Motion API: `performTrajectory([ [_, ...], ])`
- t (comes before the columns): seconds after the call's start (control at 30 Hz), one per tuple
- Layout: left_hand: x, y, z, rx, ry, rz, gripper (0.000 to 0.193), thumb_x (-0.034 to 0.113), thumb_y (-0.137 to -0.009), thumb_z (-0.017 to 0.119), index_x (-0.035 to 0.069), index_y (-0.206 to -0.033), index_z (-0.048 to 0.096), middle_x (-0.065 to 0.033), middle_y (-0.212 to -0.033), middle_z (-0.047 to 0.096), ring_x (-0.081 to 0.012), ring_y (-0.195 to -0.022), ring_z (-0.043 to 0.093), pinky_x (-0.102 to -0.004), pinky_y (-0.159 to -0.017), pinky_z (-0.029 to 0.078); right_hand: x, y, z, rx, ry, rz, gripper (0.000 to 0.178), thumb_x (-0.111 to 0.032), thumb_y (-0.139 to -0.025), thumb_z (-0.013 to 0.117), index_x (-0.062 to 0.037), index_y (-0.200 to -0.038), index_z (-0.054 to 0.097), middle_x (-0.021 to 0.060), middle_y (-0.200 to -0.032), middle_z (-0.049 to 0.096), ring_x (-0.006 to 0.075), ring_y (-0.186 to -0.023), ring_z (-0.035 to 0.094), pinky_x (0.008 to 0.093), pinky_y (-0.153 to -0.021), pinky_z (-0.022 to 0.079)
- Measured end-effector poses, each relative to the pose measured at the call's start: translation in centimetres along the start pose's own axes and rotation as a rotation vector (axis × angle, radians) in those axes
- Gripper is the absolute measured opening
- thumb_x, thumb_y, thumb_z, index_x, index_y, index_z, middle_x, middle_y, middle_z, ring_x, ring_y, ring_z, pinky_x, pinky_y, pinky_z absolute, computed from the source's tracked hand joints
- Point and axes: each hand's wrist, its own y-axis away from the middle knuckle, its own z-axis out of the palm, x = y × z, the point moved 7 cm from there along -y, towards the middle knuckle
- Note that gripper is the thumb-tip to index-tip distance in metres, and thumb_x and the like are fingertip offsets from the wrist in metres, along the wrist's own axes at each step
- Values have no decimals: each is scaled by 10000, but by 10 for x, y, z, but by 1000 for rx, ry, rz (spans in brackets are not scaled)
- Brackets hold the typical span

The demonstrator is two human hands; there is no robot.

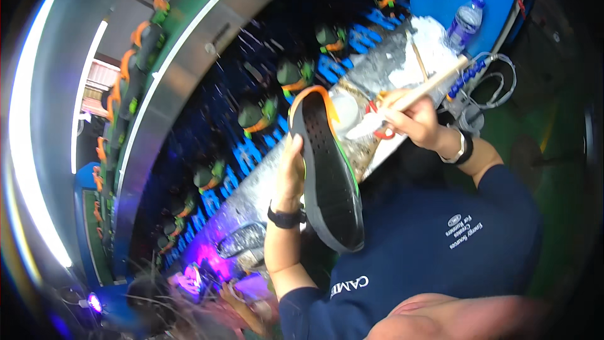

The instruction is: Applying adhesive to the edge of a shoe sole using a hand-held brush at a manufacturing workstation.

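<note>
My left hand (289,173) grips a shoe sole (324,164) by its side. The sole is black inside, with a dark grey rim, an orange band at its upper end and a thin green line along the right edge. Closed round the wooden handle of a brush (434,82) is my right hand (412,118). The brush's white bristles point down-left, just right of the sole; I cannot tell whether they touch it. Behind the bristles sits a round whitish bowl (344,111). Red loops, like scissor handles (384,133), show beneath my right hand.
White crumpled paper (428,47) and a purple-capped bottle (466,22) are on the far right of the bench. Shoes (258,115) stand in a row on blue holders beyond the bench. Another person's hand (236,299) is at lower left, near a dark sole (242,239).
</note>
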Motion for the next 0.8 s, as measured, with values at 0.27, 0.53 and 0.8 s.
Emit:
performTrajectory([
  [0.27, 171, 52, 54, 320, -783, 812, 640, 177, -611, 668, -26, -1141, 372, -132, -1040, 488, -207, -938, 498, -324, -789, 415, -45, 42, -115, 453, 24, -115, 58, -52, -790, 486, 5, -790, 496, 23, -559, 461, 34, -403, 363, 154, -361, 282],
  [0.53, 325, -96, 148, 899, -1547, 1337, 591, 342, -623, 717, -75, -961, 469, -163, -883, 540, -223, -853, 524, -336, -741, 407, -56, 61, -154, 562, 42, -148, 68, -64, -785, 483, 1, -771, 497, 20, -538, 443, 35, -377, 349, 155, -336, 262],
  [0.8, 289, -145, 107, 254, -1721, 910, 365, 271, -703, 632, -18, -917, 569, -147, -743, 611, -190, -701, 596, -270, -642, 456, -40, 70, -184, 637, 88, -109, 95, -103, -806, 483, -10, -787, 487, -7, -519, 418, 23, -373, 327, 154, -335, 245],
])
